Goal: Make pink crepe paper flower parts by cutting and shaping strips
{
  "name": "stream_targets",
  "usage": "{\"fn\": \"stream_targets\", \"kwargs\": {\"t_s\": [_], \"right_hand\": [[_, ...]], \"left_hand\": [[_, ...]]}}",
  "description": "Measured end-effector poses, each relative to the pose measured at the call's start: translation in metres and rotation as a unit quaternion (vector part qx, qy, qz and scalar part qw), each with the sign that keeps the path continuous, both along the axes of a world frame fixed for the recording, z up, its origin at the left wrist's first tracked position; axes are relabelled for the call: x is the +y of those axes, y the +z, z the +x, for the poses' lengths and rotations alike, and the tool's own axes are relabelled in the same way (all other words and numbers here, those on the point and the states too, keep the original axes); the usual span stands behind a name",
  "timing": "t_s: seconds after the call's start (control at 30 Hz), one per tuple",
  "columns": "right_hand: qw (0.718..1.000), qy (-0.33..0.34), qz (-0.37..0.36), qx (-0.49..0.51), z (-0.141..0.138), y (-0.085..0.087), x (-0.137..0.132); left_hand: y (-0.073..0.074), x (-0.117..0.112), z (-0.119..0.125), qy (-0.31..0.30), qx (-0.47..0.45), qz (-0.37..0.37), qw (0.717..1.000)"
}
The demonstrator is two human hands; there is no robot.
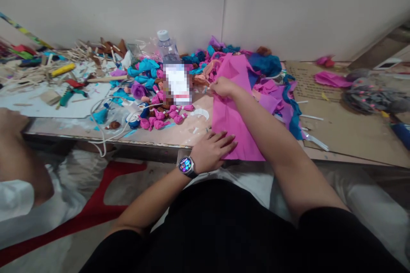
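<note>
A long sheet of bright pink crepe paper [238, 130] lies on the table in front of me, its lower end at the front edge. My left hand [213, 149], with a watch on its wrist, rests palm down on the sheet's lower left corner, fingers stretched out. Farther up, my right hand [224, 87] is closed at the sheet's left edge, pinching the paper; its fingertips are partly hidden. Small pink paper bundles [158, 117] and a phone [177, 83], its screen blurred out, are to the left of the sheet.
Behind the phone stands a clear bottle [168, 47]. A white cable [102, 136] hangs over the table edge. Scissors [315, 140] and cardboard [339, 128] lie at right. Pliers [72, 94] and wooden sticks [22, 76] are at left, near another person's arm [19, 149].
</note>
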State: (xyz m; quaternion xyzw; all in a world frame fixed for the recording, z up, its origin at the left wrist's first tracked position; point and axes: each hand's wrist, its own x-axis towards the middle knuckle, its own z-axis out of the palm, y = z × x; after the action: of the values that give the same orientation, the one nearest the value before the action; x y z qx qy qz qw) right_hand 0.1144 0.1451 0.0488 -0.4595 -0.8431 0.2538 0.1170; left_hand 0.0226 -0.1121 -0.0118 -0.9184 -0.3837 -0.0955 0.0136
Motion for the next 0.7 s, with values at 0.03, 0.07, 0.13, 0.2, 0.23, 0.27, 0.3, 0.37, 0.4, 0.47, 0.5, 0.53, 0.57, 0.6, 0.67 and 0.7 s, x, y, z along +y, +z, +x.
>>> {"fn": "stream_targets", "kwargs": {"t_s": [0.03,0.07,0.13,0.2,0.23,0.27,0.3,0.37,0.4,0.47,0.5,0.53,0.57,0.6,0.67,0.7], "right_hand": [[1.000,-0.002,-0.002,-0.004,0.000,0.002,-0.002],[1.000,-0.006,0.003,-0.010,-0.002,0.004,-0.005],[0.999,-0.010,0.035,-0.021,-0.007,0.006,-0.010],[0.996,-0.017,0.079,-0.028,-0.012,0.006,-0.015],[0.995,-0.020,0.095,-0.029,-0.014,0.006,-0.017],[0.994,-0.024,0.104,-0.024,-0.015,0.007,-0.018],[0.994,-0.030,0.108,-0.017,-0.016,0.007,-0.018],[0.992,-0.049,0.118,0.005,-0.014,0.009,-0.018],[0.990,-0.065,0.126,0.018,-0.012,0.010,-0.018],[0.983,-0.100,0.141,0.053,-0.005,0.014,-0.019],[0.981,-0.114,0.138,0.079,0.000,0.017,-0.022],[0.978,-0.123,0.121,0.114,0.006,0.019,-0.026],[0.975,-0.129,0.087,0.159,0.014,0.021,-0.033],[0.970,-0.125,0.032,0.208,0.022,0.023,-0.043],[0.933,-0.126,-0.106,0.319,0.042,0.025,-0.070],[0.905,-0.129,-0.165,0.371,0.053,0.025,-0.088]], "left_hand": [[0.000,0.000,0.000,0.000,-0.001,0.001,1.000],[0.000,0.000,0.000,-0.001,-0.003,0.002,1.000],[-0.001,0.000,0.000,-0.001,-0.006,0.003,1.000],[-0.001,0.000,0.000,0.000,-0.009,0.002,1.000],[-0.001,0.000,0.000,0.000,-0.010,0.002,1.000],[-0.001,0.000,0.000,0.000,-0.012,0.003,1.000],[-0.001,0.000,0.000,-0.001,-0.013,0.003,1.000],[0.000,0.000,0.000,-0.003,-0.014,0.004,1.000],[0.000,0.000,0.000,-0.002,-0.013,0.003,1.000],[-0.001,0.000,0.000,-0.003,-0.012,0.005,1.000],[-0.001,0.000,0.000,-0.003,-0.012,0.006,1.000],[-0.001,0.000,0.000,-0.003,-0.012,0.007,1.000],[-0.002,0.000,0.000,-0.003,-0.013,0.008,1.000],[-0.002,0.000,0.000,-0.003,-0.014,0.010,1.000],[-0.002,0.000,0.000,-0.001,-0.017,0.012,1.000],[-0.002,-0.001,0.000,0.000,-0.019,0.013,1.000]]}}
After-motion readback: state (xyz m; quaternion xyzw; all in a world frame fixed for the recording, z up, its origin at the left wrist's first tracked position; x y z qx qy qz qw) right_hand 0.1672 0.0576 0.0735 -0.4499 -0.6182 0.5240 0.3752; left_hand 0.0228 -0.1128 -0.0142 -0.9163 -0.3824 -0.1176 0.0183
